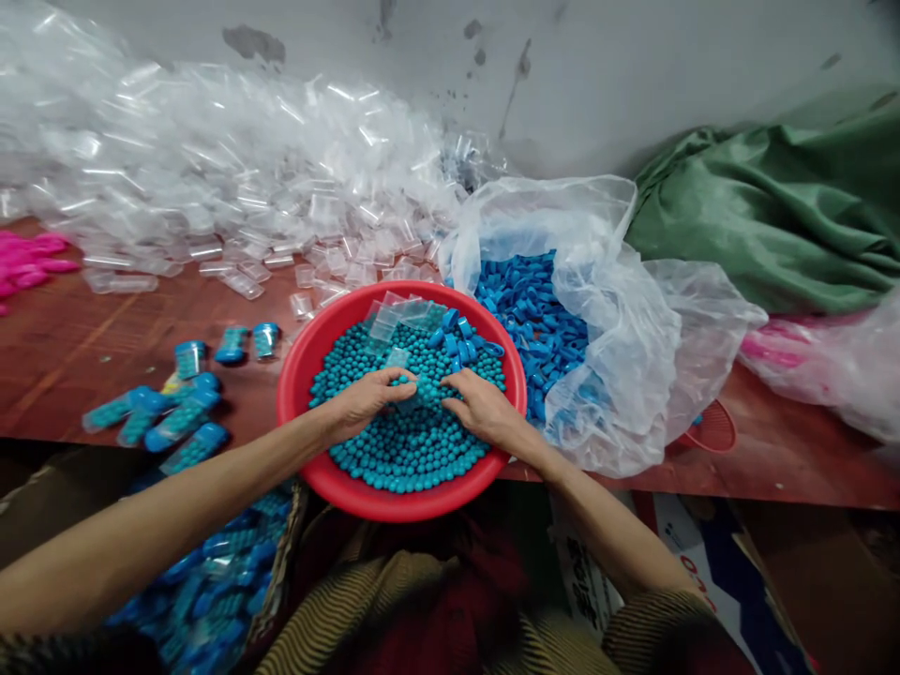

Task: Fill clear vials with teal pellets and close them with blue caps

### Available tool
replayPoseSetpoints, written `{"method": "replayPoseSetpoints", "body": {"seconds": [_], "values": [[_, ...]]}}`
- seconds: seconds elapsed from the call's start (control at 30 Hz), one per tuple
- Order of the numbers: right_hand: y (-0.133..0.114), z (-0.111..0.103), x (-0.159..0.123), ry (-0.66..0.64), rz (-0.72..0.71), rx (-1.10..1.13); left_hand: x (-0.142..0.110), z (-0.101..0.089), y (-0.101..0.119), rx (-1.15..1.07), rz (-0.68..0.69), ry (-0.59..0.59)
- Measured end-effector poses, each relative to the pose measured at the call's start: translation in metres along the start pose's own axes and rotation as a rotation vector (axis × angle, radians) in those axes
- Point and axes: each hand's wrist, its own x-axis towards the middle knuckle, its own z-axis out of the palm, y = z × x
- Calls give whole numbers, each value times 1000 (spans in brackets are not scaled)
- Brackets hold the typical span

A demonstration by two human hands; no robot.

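A red basin [293,394] holds many small teal beads [414,459]. In it my left hand [369,403] is closed, thumb and fingers around a clear plastic tube [405,401] that is partly hidden. Opposite, my right hand [484,409] touches the beads with curved fingers, a gap showing between thumb and forefinger. Several empty clear tubes [384,323] lie on the beads at the far side of the basin. Beside them is a small cluster of blue caps [457,337].
A large heap of clear tubes [232,169] covers the table's back left. Right of the basin, a plastic bag [619,328] holds blue caps [541,328]. Filled, capped tubes [184,417] lie at left; more fill a box [232,562] below. Green cloth [773,206] sits back right.
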Motion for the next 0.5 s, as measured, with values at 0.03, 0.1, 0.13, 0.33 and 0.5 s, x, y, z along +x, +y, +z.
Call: {"method": "replayPoseSetpoints", "body": {"seconds": [0.03,0.1,0.13,0.33,0.5], "values": [[-2,2,-1,31,-20,24,-2,2,-1,-27,-3,26],[-9,6,-1,65,-68,126,-5,6,-4,-80,-3,34],[-12,6,-1,59,-85,191,-6,7,-5,-90,-7,8],[-16,-6,-2,-270,13,609,-13,10,-6,65,-15,-283],[-6,-10,0,-595,50,707,-16,12,-6,108,-82,-357]]}}
